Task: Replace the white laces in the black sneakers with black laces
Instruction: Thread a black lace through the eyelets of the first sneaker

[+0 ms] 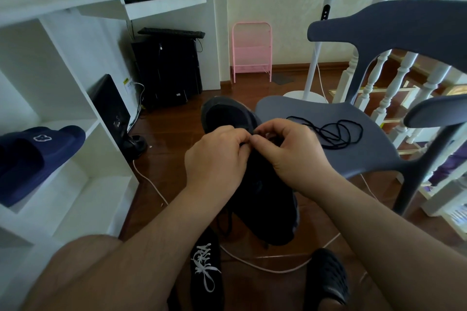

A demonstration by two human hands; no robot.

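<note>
A black sneaker [255,184] is held up over the wooden floor, left hand [217,159] and right hand [293,151] pinching, seemingly, a dark lace at its eyelets, beside a loose black lace [336,132] on the grey chair [353,149], above a white-laced sneaker [206,267]; no lettering is legible.

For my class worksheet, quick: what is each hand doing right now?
Left hand: fingers pinched at the held sneaker, probably on a lace.
Right hand: the same, pinching opposite.
</note>
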